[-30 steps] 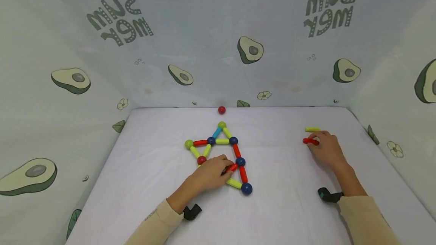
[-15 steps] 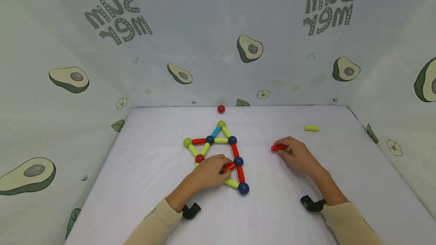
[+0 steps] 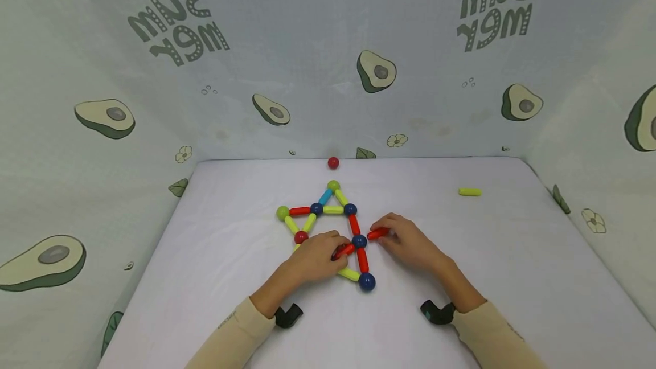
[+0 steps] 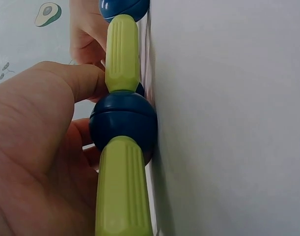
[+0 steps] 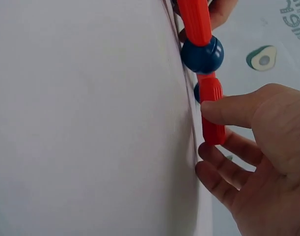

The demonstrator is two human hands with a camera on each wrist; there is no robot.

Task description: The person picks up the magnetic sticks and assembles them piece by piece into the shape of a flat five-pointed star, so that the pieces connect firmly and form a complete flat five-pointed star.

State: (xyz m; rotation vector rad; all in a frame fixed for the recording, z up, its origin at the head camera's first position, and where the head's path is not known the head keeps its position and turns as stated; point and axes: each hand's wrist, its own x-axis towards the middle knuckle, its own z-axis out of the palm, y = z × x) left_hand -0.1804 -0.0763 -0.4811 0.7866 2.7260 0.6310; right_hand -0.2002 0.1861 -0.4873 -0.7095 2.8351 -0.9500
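Observation:
My right hand (image 3: 407,244) pinches a red magnetic rod (image 3: 378,233) between thumb and fingers, its tip just right of a blue ball (image 3: 360,241). That ball belongs to a flat figure of coloured rods and balls. My left hand (image 3: 315,258) lies over the figure's lower left and pinches another red rod (image 3: 344,251), which points at the same blue ball. In the left wrist view, a blue ball (image 4: 122,120) joins two lime rods beside the thumb; part of the figure is hidden under this hand. The right wrist view shows the held red rod (image 5: 212,118) under my thumb.
A loose red ball (image 3: 333,163) sits at the table's back edge, behind the figure's green top ball (image 3: 333,185). One lime rod (image 3: 470,192) lies at the back right of the white table (image 3: 230,198). An avocado-print cloth (image 3: 318,73) surrounds the table.
My right hand has carried the red rod leftward from beside the loose lime rod to near the figure's right side. The left hand keeps its hold; the figure has shifted only slightly.

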